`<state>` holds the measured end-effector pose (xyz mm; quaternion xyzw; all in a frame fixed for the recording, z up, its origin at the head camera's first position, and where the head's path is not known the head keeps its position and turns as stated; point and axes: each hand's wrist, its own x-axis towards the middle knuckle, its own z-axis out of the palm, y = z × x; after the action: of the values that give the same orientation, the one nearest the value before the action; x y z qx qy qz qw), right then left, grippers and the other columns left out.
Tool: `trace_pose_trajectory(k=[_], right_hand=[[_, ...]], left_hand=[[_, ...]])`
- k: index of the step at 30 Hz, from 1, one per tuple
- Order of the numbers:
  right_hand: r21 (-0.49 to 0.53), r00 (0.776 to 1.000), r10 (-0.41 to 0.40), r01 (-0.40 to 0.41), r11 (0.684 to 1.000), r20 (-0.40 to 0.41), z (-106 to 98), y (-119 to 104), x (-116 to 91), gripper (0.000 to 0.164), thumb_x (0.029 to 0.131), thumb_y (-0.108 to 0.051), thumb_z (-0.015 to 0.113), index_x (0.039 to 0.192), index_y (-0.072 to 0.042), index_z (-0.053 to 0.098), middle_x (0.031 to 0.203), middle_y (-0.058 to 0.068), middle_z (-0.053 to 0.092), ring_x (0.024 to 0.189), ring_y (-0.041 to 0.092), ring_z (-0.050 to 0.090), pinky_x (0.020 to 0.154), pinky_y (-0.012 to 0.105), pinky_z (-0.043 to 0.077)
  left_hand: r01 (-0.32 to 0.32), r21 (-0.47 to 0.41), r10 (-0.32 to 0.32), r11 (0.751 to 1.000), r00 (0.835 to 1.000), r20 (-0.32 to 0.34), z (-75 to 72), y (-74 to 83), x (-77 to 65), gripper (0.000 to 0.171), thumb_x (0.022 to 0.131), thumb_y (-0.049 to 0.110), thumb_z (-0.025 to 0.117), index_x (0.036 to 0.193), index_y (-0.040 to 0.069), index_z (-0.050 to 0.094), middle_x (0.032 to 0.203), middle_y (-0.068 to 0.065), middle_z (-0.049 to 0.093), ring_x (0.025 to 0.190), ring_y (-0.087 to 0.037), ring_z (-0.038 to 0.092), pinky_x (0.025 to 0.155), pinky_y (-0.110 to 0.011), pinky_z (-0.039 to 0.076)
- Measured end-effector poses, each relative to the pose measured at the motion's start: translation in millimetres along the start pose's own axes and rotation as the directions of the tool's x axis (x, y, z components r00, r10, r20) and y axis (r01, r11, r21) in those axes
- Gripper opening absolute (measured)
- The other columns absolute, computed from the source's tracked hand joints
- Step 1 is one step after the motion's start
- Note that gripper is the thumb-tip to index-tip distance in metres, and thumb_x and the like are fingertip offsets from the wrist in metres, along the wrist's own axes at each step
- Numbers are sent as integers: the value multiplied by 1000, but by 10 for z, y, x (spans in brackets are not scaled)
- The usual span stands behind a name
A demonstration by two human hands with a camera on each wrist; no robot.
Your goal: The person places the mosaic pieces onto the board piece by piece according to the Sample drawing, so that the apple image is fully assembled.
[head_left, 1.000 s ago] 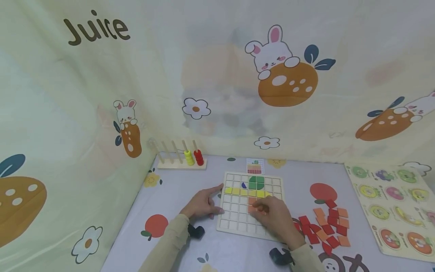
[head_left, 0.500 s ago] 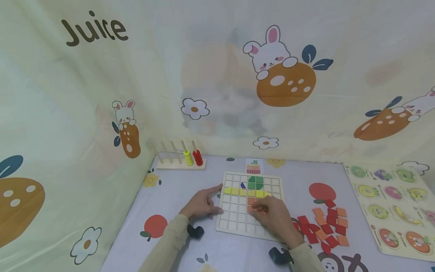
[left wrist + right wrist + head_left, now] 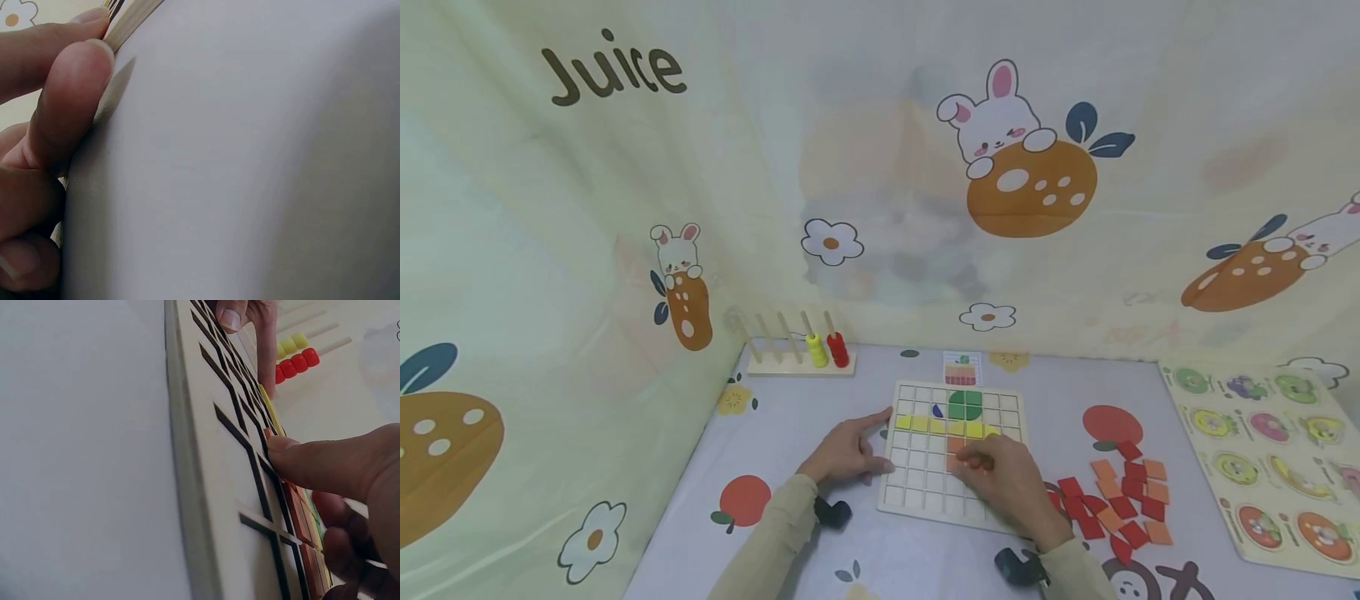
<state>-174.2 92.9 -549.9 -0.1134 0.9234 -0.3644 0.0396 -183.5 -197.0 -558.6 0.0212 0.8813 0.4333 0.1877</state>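
Observation:
A wooden grid board (image 3: 917,500) lies on the table, with yellow tiles (image 3: 919,423) in a row, green pieces (image 3: 966,405) making a round shape, a small blue piece (image 3: 937,410) and orange tiles in some cells. My left hand (image 3: 842,450) touches the board's left edge with extended index finger and thumb spread apart; the thumb (image 3: 75,94) shows against that edge in the left wrist view. My right hand (image 3: 1003,471) is over the board, pinching an orange square tile (image 3: 952,463) at a middle cell. In the right wrist view the thumb (image 3: 312,459) partly covers that tile.
Loose red and orange tiles (image 3: 1108,518) lie right of the board. A small picture card (image 3: 961,368) sits behind it. A peg stand (image 3: 797,367) with yellow and red beads stands back left. At far right lies a fruit-picture board (image 3: 1258,446).

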Motion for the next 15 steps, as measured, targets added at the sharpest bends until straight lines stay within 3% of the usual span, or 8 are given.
trace_pose_trajectory(k=[5, 10, 15], right_hand=[[13, 1000, 0, 0, 1000, -22, -69, 27, 7, 26, 84, -30, 92, 107, -21, 84, 94, -7, 69, 85, 14, 58, 75, 28, 51], [-34, 996, 26, -29, 999, -91, -345, 171, 47, 32, 86, -31, 89, 112, -15, 82, 90, 1, 67, 85, 20, 55, 68, 31, 46], [-62, 982, 168, -174, 983, -92, -749, 490, 17, 48, 89, -37, 85, 127, -9, 76, 103, 12, 71, 91, 27, 59, 66, 33, 51]], left_hand=[[2, -1, -2, 1000, 1000, -1, 8, -18, 6, 95, 84, 28, 92, 164, 32, 42, 59, -1, 64, 53, -18, 66, 66, -30, 46], [0, 3, 0, 1000, 1000, 2, 14, -22, 11, 95, 84, 29, 91, 164, 32, 42, 59, -1, 64, 53, -18, 66, 64, -30, 45], [1, 13, -1, 1000, 1000, 2, -8, -5, -1, 95, 84, 29, 91, 164, 31, 41, 60, -1, 65, 54, -18, 66, 64, -30, 45]])
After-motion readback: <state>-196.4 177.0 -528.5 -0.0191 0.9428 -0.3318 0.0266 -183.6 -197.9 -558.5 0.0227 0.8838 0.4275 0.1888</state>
